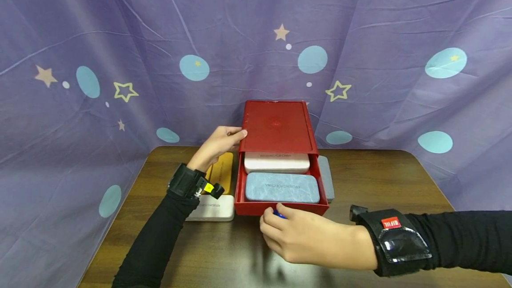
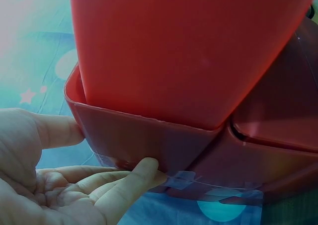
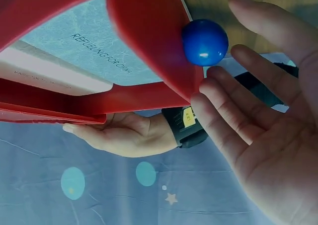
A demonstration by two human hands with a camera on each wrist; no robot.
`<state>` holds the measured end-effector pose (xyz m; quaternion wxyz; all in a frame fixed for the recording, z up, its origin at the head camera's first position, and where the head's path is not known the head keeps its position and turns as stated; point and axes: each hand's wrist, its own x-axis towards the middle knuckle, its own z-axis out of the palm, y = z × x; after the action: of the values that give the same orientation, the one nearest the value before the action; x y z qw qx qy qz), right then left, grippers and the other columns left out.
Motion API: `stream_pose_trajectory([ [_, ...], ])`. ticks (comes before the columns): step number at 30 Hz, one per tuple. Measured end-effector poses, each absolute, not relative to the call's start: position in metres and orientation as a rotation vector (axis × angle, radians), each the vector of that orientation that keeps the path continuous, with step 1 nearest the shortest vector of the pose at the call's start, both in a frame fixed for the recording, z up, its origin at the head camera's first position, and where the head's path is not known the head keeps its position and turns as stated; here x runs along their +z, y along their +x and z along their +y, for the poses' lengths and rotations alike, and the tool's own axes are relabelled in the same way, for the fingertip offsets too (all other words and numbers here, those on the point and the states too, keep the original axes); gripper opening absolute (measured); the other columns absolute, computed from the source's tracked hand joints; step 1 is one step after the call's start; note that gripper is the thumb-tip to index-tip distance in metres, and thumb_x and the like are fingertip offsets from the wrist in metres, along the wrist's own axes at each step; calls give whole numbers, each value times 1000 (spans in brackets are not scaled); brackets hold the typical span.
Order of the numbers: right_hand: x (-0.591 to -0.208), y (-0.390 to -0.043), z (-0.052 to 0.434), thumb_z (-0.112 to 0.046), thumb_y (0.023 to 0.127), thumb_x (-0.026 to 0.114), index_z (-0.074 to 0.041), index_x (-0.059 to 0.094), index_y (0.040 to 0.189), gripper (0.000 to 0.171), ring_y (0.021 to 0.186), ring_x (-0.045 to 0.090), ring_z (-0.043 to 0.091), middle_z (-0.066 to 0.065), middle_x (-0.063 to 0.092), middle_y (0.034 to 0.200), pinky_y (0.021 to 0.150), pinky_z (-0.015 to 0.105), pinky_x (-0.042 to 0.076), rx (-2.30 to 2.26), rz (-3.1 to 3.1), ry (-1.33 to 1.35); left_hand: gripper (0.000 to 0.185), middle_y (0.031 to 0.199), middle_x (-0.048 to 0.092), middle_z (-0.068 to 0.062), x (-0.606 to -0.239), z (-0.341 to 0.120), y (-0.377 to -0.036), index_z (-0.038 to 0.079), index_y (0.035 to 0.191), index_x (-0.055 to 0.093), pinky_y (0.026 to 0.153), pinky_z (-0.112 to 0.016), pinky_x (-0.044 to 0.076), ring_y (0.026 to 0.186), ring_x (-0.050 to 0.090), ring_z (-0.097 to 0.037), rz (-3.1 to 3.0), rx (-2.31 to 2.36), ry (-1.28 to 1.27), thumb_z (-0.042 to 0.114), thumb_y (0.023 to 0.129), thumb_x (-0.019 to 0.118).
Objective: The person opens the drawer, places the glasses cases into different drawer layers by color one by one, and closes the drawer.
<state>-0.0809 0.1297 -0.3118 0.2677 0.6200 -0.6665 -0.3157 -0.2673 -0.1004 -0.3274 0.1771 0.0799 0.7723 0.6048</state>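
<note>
A red drawer box (image 1: 276, 126) stands on the table with its drawer (image 1: 280, 209) pulled out toward me. In the drawer lie a light blue case (image 1: 282, 188) and, behind it, a white case (image 1: 276, 162) partly under the box's top. My left hand (image 1: 218, 143) rests at the box's left side; in the left wrist view its thumb and extended fingertips touch the red wall. At the drawer front, my right hand (image 1: 304, 237) is around the blue round knob (image 3: 204, 42). In the right wrist view its fingers are loosely spread beside the knob, fingertips close to it.
Left of the box lie a mustard-yellow case (image 1: 222, 172) and another white case (image 1: 212, 209). A grey case (image 1: 326, 179) lies against the box's right side. Behind the wooden table (image 1: 384, 177) hangs a purple patterned curtain (image 1: 248, 26).
</note>
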Motion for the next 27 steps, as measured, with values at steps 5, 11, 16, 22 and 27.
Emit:
stream_pose_trajectory([
  [5, -314, -79, 131, -34, 95, 63, -22, 73, 108, 20, 99, 59, 20, 3, 63, 103, 85, 31, 56, -910, -1791, 1654, 56, 150, 52, -23, -327, -101, -267, -5, 153, 40, 109, -46, 49, 131, 59, -36, 2184, 1713, 225, 23, 106, 53],
  [11, -318, -79, 130, -33, 94, 58, -25, 76, 93, 20, 96, 57, 22, 5, 62, 97, 80, 34, 55, -909, -1785, 1629, 56, 150, 53, -21, -329, -102, -269, -3, 153, 40, 109, -46, 49, 130, 60, -36, 2200, 1689, 221, 25, 106, 53],
  [16, -320, -79, 129, -33, 93, 60, -25, 77, 88, 19, 96, 57, 22, 5, 61, 97, 77, 34, 53, -907, -1800, 1634, 57, 150, 53, -20, -329, -101, -268, -2, 154, 40, 109, -45, 49, 130, 60, -36, 2203, 1679, 214, 27, 106, 53],
  [22, -322, -80, 128, -32, 91, 61, -27, 77, 80, 20, 95, 57, 23, 6, 61, 96, 75, 33, 50, -893, -1793, 1633, 56, 148, 54, -22, -328, -101, -268, -3, 153, 41, 108, -46, 50, 129, 61, -36, 2198, 1693, 211, 26, 106, 53],
  [27, -324, -80, 127, -32, 90, 63, -28, 78, 77, 20, 93, 57, 23, 6, 62, 94, 74, 33, 51, -889, -1792, 1659, 55, 148, 54, -20, -328, -100, -266, 0, 153, 42, 109, -47, 48, 129, 61, -36, 2226, 1654, 203, 27, 107, 53],
])
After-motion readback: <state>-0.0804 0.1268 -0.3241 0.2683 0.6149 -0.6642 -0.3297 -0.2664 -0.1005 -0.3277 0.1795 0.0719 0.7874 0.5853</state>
